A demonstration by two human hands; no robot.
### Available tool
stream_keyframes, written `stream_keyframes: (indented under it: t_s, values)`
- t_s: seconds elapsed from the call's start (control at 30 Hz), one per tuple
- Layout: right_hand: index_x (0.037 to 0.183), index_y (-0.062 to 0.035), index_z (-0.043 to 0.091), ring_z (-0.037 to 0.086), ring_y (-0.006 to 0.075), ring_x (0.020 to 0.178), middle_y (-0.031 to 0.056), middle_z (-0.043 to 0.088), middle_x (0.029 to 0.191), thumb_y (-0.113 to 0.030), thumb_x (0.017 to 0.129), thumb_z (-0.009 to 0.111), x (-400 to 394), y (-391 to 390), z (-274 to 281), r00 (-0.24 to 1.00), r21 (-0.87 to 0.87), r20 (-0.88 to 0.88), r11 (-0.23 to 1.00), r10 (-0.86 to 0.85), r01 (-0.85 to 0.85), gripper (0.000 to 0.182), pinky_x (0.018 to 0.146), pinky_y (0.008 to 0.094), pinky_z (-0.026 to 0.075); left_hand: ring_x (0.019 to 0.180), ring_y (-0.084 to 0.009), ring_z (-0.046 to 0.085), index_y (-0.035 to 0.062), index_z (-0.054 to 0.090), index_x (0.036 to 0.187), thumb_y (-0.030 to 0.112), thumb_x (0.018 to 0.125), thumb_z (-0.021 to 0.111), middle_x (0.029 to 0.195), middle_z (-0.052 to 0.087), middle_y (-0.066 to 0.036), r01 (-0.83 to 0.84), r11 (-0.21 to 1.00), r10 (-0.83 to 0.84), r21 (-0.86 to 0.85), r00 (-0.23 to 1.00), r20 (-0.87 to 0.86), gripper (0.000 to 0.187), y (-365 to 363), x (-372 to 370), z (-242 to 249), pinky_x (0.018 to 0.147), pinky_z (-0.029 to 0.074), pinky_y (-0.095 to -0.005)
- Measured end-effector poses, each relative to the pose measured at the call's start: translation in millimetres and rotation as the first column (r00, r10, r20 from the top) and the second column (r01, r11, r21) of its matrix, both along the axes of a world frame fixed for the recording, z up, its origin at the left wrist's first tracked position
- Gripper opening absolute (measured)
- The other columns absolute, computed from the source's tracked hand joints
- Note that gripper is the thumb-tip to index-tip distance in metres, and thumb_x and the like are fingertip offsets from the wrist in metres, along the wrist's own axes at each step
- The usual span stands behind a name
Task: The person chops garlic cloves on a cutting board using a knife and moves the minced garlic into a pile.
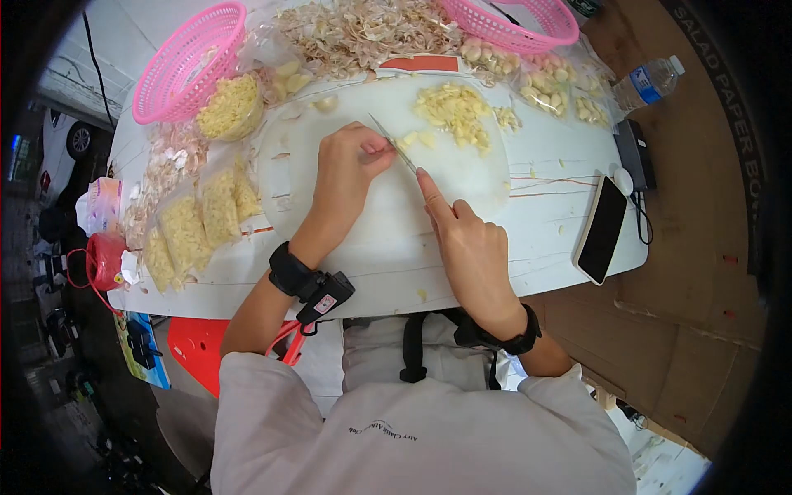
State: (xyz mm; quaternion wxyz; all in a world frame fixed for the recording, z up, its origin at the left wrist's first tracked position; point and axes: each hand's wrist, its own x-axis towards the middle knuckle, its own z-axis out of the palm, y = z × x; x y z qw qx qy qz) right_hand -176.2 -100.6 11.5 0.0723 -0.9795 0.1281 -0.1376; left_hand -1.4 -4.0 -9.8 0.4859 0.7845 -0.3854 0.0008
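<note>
While the right hand (472,247) grips a knife (379,126), its index finger stretched along the top toward the blade, the left hand (348,161) is curled with its fingertips drawn together right beside the blade; whether those fingertips pinch a piece of garlic cannot be told, since the fingers hide the spot; the knife lies aslant over a white cutting board (396,216), its tip pointing away from the person; a few pale garlic slices (419,139) lie just right of the blade, and beyond them, on the far right part of the board, spreads a heap of chopped garlic (454,115); the board rests on a white desk (549,161); to its left lie clear bags of chopped garlic (186,231), with a heaped container of chopped garlic (231,107) farther back, near a pink basket (151,87); along the far side are a mound of papery peels (363,33), a second pink basket (528,37) and bags of whole cloves (544,89); toward the right edge lie a phone (602,229) and a tilted plastic bottle (649,84).
</note>
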Motion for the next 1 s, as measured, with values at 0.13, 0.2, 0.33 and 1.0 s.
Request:
stream_keyframes:
  t_s: [0.13,0.2,0.33,1.0]
  values:
    - [0.147,-0.0176,0.046,0.057,0.0241,0.044,0.0078,0.055,0.071,-0.003,0.084,0.058,-8.2,-1.2,-0.9,1.0,-0.007,-0.021,1.0,-0.001,0.001,0.066,0.04,0.0357,0.044,0.072,-0.0261,0.064,-0.0056,0.069,0.08,0.0,0.072,0.075,0.077,0.066,-0.017,0.003,0.999,-0.003,-0.046,1.0,-0.017,0.012,-0.8,0.5,-3.0,0.068,0.05,-0.0347]
    - [0.147,-0.0181,0.046,0.057,0.0241,0.043,0.0078,0.055,0.071,-0.003,0.084,0.058,-13.9,1.4,4.8,0.999,-0.026,-0.048,1.0,-0.008,0.007,0.066,0.039,0.0357,0.043,0.072,-0.0263,0.064,-0.0059,0.068,0.079,0.001,0.072,0.076,0.077,0.065,-0.017,0.003,1.0,-0.003,-0.014,1.0,0.001,0.013,-1.0,0.1,-3.2,0.067,0.05,-0.0353]
    - [0.148,-0.0172,0.043,0.056,0.0244,0.042,0.0075,0.055,0.07,-0.003,0.085,0.058,-20.0,1.1,8.4,0.997,-0.072,-0.081,0.997,-0.011,0.005,0.067,0.038,0.036,0.042,0.072,-0.0268,0.064,-0.0057,0.067,0.077,0.002,0.071,0.076,0.077,0.065,-0.017,0.009,1.0,-0.01,-0.025,1.0,-0.019,0.014,-1.1,0.4,-2.1,0.067,0.05,-0.036]
    - [0.143,-0.0235,0.052,0.058,0.0307,0.052,0.0108,0.055,0.064,-0.016,0.093,0.063,-13.7,-23.7,-11.8,0.994,0.218,0.107,0.976,-0.031,0.007,0.051,0.047,0.0423,0.047,0.072,-0.0193,0.061,-0.0043,0.068,0.08,0.002,0.073,0.079,0.079,0.067,-0.012,0.01,1.0,-0.01,-0.019,1.0,0.001,0.014,-1.7,2.4,-5.0,0.069,0.05,-0.0312]
